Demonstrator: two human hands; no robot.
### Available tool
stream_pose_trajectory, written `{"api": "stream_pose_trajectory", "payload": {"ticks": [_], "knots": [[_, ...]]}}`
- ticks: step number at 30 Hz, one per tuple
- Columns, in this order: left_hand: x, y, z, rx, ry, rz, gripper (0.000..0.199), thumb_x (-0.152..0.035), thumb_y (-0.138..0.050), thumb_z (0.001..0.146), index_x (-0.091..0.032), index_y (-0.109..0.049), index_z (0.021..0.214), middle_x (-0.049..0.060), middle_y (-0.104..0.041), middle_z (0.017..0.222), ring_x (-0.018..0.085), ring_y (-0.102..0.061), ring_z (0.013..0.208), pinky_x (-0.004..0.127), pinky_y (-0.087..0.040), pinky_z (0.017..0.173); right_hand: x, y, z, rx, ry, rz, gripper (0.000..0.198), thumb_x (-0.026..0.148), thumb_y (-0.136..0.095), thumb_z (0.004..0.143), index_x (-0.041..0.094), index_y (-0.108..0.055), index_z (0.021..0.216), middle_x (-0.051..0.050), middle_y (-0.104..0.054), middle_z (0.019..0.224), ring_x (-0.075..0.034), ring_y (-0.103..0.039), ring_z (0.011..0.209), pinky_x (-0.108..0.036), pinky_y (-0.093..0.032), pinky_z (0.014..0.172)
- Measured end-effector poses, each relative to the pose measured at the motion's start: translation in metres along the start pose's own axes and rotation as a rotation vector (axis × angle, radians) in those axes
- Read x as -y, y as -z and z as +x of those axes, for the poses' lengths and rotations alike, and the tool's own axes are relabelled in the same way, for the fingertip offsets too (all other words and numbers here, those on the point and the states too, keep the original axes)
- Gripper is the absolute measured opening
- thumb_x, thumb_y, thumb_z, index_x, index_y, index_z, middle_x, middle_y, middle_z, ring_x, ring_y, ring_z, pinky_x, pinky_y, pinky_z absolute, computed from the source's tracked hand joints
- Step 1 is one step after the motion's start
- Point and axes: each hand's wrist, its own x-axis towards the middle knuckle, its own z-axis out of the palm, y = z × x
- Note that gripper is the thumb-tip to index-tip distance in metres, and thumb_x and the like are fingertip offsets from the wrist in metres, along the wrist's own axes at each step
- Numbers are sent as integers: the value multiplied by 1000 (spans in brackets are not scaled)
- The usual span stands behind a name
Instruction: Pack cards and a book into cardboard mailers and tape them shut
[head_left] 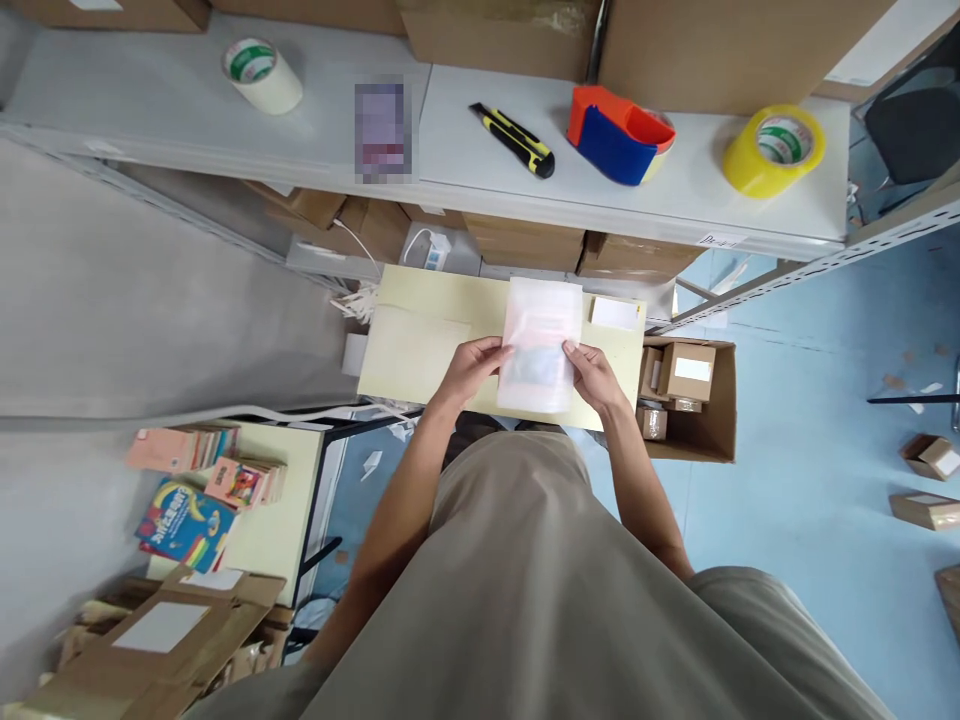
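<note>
A flat packet in a translucent white sleeve is held over the pale yellow table. Something with pinkish and bluish-grey patches shows faintly through the sleeve; its kind cannot be made out. My left hand pinches the left edge of the packet between thumb and fingers. On the opposite edge, my right hand grips with its thumb on top and its fingers partly hidden underneath. Just right of the packet, a white paper label lies on the table.
On the shelf ahead are a box cutter, a tape dispenser, yellow tape and pale tape. An open carton with small boxes stands right of the table. Books lie on a side table at left.
</note>
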Motion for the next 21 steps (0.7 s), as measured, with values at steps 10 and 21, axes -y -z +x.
{"api": "stream_pose_trajectory", "payload": {"ticks": [10,21], "knots": [[-8,3,-9,-148,-103,97,64,-74,-91,83,-19,-86,115,11,-85,114,29,-79,106,39,-67,91,6,-5,12,67,34,2,69,94,-83,82,27,-72,75,-1,-65,70,-25,-71,79,-36,-61,68],[48,-41,-7,-319,-131,440,30,-34,-82,95,-30,-83,125,7,-88,121,34,-85,110,46,-69,96,-21,-67,13,22,113,-273,65,86,-64,99,25,-76,79,-3,-76,81,-24,-73,84,-39,-66,84]]}}
